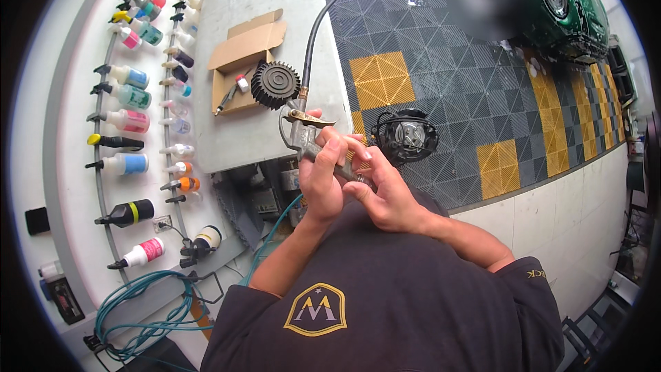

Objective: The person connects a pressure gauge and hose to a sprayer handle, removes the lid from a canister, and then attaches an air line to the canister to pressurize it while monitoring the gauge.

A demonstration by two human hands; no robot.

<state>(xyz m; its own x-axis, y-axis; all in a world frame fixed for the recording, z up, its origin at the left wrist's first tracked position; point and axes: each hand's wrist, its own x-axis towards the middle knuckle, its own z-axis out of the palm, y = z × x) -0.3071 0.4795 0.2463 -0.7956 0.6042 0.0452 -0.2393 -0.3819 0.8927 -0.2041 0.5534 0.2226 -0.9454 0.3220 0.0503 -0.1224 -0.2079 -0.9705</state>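
Gripping the trigger tool [303,136], the left hand [322,182] might slip if the right hand [394,200], pinching its near end, twists hard.

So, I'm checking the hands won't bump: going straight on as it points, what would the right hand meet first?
The right hand would probably meet the hose gun's grey handle first, then the left hand gripping it, though depth is unclear.
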